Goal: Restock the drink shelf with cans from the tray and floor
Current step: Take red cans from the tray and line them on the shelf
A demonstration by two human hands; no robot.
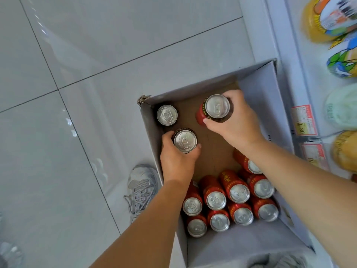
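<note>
Red cans (216,200) stand upright in the cardboard tray (258,88) on the floor (77,132). The left hand (177,163) curls round one can (185,141) by the tray's left wall. The right hand (237,124) grips a second can (217,109) further in. The drink shelf (309,89) lies to the right, nearer the right hand, so that can likely goes up first.

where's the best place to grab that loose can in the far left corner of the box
Grip the corner can round its top rim from above: it stands upright, and the box walls close off its left and far sides.
</note>
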